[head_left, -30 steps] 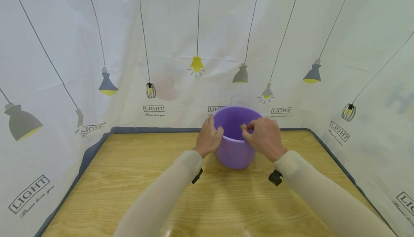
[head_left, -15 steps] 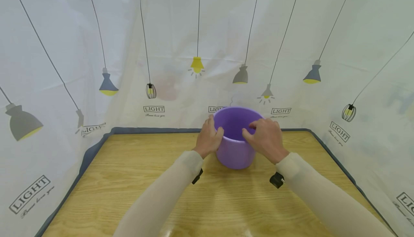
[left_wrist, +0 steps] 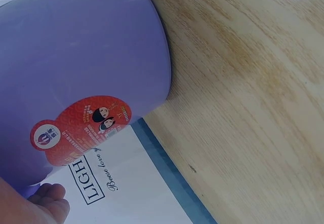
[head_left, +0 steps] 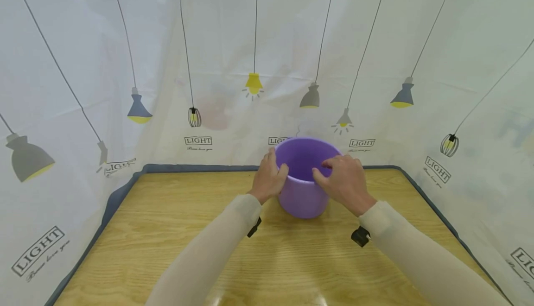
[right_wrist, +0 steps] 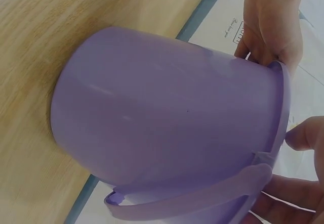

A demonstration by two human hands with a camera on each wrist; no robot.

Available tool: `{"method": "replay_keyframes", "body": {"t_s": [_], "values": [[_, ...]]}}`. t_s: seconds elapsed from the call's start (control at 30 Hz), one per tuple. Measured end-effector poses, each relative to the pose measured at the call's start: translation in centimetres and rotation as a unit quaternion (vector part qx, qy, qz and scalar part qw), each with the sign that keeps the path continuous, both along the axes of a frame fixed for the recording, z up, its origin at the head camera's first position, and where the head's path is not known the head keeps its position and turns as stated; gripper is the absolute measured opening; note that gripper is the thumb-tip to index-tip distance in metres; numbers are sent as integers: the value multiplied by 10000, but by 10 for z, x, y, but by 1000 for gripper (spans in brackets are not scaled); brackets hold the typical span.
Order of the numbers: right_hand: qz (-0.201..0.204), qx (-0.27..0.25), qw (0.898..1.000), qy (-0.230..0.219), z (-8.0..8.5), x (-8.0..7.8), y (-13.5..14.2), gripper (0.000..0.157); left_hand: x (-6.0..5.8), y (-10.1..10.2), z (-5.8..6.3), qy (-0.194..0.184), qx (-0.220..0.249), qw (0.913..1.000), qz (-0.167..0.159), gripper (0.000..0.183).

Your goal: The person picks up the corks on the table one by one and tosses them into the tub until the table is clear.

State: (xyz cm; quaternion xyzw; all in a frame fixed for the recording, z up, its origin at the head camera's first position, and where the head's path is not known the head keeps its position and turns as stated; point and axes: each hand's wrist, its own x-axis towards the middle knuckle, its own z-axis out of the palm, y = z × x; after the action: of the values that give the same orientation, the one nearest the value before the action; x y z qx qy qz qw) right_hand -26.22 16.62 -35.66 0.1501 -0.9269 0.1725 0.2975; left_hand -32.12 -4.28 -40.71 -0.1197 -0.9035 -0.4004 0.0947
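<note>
A purple plastic bucket (head_left: 303,199) stands upright on the wooden table. My left hand (head_left: 269,176) grips its left rim, thumb at the near edge and fingers round the outer wall. Over the right rim hovers my right hand (head_left: 344,178), its thumb and forefinger apart above the opening with nothing between them. The right wrist view shows the fingers (right_wrist: 293,191) beside the rim, close to where the handle (right_wrist: 187,204) joins. That handle hangs down along the wall. A red sticker (left_wrist: 88,128) shows on the bucket in the left wrist view. The bucket's floor is hidden.
The wood-grain table (head_left: 175,232) spreads out in front of and beside the bucket. A white cloth (head_left: 225,55) printed with lamps rises close behind it and at both sides, with a dark blue border (head_left: 200,168) along the table edge.
The small tan piece that my right hand pinched over the bucket has left its fingers and is out of sight. Thumb and forefinger have parted, and the right wrist has shifted slightly right.
</note>
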Motion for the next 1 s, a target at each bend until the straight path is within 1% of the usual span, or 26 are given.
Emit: {"method": "replay_keyframes", "body": {"t_s": [0.2, 0.33, 0.47, 0.63, 0.87, 1.0], "values": [[50, 22, 9999, 147, -1, 3, 1, 38, 1, 0, 1, 7, 21, 10000, -20, 76], [79, 18, 9998, 207, -2, 5, 2, 38, 1, -1, 0, 39, -27, 10000, -28, 76], [123, -23, 9996, 262, -3, 7, 3, 40, 2, -2, 3, 40, -150, 9999, -12, 78], [257, -13, 9991, 348, -6, 12, 4, 42, 3, -6, 5, 190, -179, 9997, 15, 78], [341, 51, 9986, 408, -11, 18, 8, 50, 6, -15, 11, 500, -247, 9983, -186, 78], [457, 136, 9974, 531, -13, 22, 11, 54, 10, -22, 10, 521, -281, 9978, -296, 77]]}}
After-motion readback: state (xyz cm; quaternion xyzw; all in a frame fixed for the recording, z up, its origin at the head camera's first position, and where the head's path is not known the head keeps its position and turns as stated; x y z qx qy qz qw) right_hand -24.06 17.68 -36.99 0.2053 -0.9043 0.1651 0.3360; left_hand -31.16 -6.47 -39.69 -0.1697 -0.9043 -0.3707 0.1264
